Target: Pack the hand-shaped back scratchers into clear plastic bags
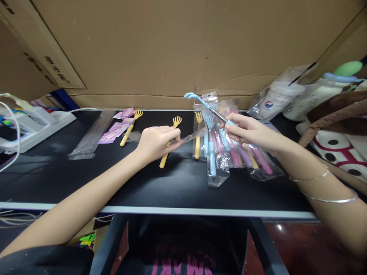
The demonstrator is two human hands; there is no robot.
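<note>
Blue scratcher (212, 110) slants up from right hand (249, 129), fingers (238, 119) gripping it; left hand (157, 142), palm down, pinches clear plastic (195, 134).

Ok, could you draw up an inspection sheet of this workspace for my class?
Surface: black tabletop with pale front edge.
Job's things: two loose yellow scratchers, bagged scratchers, pink cards, flat clear sleeves.
Clutter: bagged cup and bottle, right.
Grips: left grip pinches clear plastic over one yellow scratcher; right grip holds a blue scratcher by its handle.
Cables: white cable by the power strip, left; more below the tabletop.
Surroundings: cardboard behind.
</note>
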